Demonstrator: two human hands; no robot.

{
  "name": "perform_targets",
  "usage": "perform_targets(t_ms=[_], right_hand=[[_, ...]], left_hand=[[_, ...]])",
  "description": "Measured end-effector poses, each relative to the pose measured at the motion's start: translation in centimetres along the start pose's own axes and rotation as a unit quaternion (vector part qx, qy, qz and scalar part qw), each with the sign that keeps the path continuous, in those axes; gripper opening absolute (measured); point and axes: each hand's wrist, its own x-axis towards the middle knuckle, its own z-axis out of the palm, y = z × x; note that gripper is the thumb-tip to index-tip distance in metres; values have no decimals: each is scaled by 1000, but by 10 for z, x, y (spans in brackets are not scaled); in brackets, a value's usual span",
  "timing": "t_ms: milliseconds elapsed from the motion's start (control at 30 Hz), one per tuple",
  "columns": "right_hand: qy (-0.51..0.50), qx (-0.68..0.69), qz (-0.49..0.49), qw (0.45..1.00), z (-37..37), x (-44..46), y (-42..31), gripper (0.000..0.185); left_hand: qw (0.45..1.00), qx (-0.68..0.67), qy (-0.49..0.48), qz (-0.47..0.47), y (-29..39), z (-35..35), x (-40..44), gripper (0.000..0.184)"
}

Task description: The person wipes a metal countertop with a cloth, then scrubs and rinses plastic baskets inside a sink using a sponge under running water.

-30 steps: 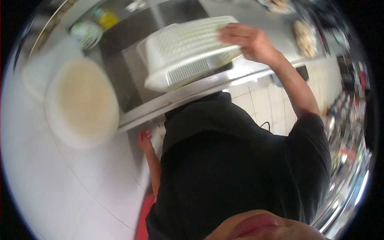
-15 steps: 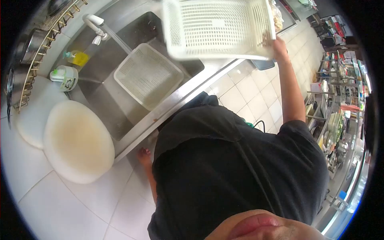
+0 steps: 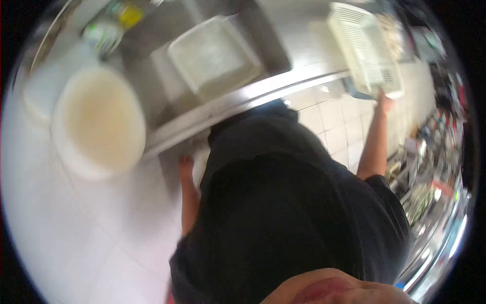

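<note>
My right hand (image 3: pixel 386 103) grips the near rim of a cream plastic slotted basket (image 3: pixel 357 45), which is tilted on its side over the counter's right part. My left hand (image 3: pixel 186 164) hangs low beside my body, near the front of the sink. Its fingers look loosely apart and no object shows in them, though the view is blurred. A second cream plastic basket (image 3: pixel 215 55) lies in the metal sink (image 3: pixel 152 83), touched by neither hand. A pale streak of running water (image 3: pixel 192 7) comes down above it.
At the left stands a large round white board (image 3: pixel 104 124) with a brownish middle. A yellow bottle (image 3: pixel 130 16) and a white-green container (image 3: pixel 103 35) stand behind the sink. The counter's metal edge (image 3: pixel 243 101) runs before me. Crowded shelves (image 3: pixel 425 167) line the right.
My right hand has moved the basket rightward, away from the sink, and turned it steeply on its side. The view has shifted and blurred. My left hand still hangs down.
</note>
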Motion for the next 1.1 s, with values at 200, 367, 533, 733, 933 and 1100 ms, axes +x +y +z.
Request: perform_targets(t_ms=[200, 367, 533, 733, 933, 1100], right_hand=[[-252, -95, -323, 907, 80, -99, -209, 76], [-555, -24, -442, 705, 170, -199, -255, 74], [-767, -138, -367, 507, 244, -283, -321, 79], [-746, 102, -492, 437, 283, -428, -414, 58], [-675, -2, -458, 579, 409, -490, -465, 30], [-582, 219, -405, 671, 462, -434, -548, 20]], left_hand=[[669, -625, -11, -403, 51, -90, 27, 24], [528, -722, -16, -447, 63, -70, 15, 21], [619, -631, 28, -467, 113, -87, -26, 19], [738, -462, 18, -492, 150, -99, -73, 16], [659, -509, 86, -547, 189, -142, -75, 16], [525, -575, 125, -615, 199, -155, -52, 17]])
